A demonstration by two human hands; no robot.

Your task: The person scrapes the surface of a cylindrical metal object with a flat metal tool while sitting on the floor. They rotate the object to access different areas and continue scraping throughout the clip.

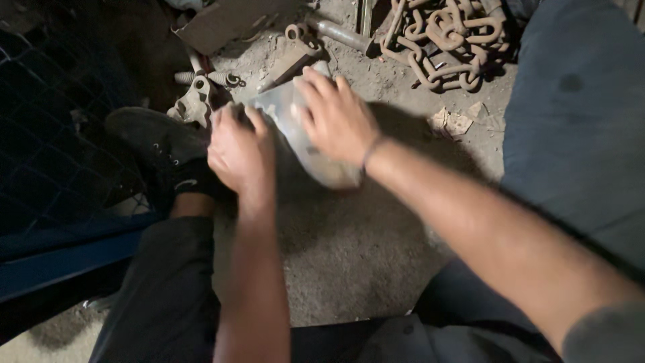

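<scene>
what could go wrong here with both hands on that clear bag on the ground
1. The clear plastic bag sits on gritty concrete floor beside rusty metal parts; an edge could puncture it or scratch the left hand.
2. The right hand presses from above; the thin plastic might split and spill whatever is inside, which is too blurred to identify.
3. The heavy rusty chain and the black shoe crowd the spot, so a hand could snag.

A pale, translucent grey plastic bag [306, 138] is seen at the centre. Rust-brown is shown on the chain [440, 40] at far right and on the metal brackets [195, 101] at far left. The shoe [158, 144] is black, the floor [349, 249] dusty grey-brown, the mesh [60, 134] at left dark blue.
</scene>
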